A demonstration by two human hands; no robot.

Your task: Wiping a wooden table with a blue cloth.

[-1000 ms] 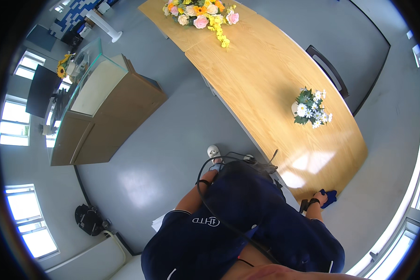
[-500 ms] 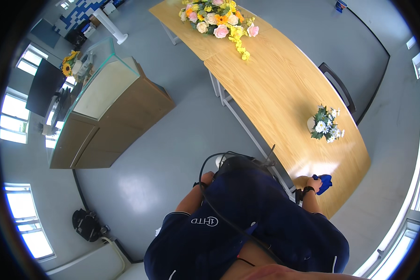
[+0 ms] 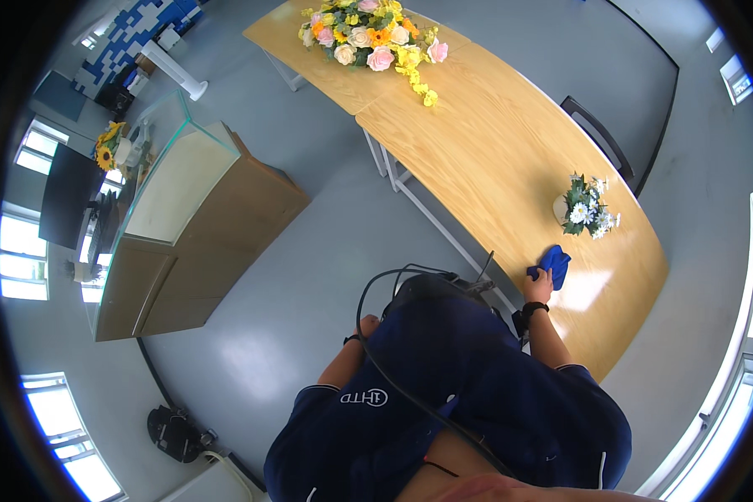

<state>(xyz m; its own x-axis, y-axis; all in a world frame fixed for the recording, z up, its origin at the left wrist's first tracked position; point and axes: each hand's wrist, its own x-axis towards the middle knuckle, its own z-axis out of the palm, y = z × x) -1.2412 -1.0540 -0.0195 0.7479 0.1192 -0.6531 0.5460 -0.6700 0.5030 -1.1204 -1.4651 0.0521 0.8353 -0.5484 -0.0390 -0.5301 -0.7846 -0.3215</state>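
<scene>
Head view: left hand [image 3: 369, 325] beside the navy clothing [image 3: 485, 360], its grip cannot be told from here; right hand [image 3: 540, 287] clamped on a crumpled blue cloth [image 3: 554, 263], which rests on the wood-grain bench [image 3: 632, 272], near the potted white daisies [image 3: 588, 209].

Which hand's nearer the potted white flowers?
Right. The right hand, on the blue cloth, is on the person's side of the potted white flowers; the left hand is much farther left.
</scene>
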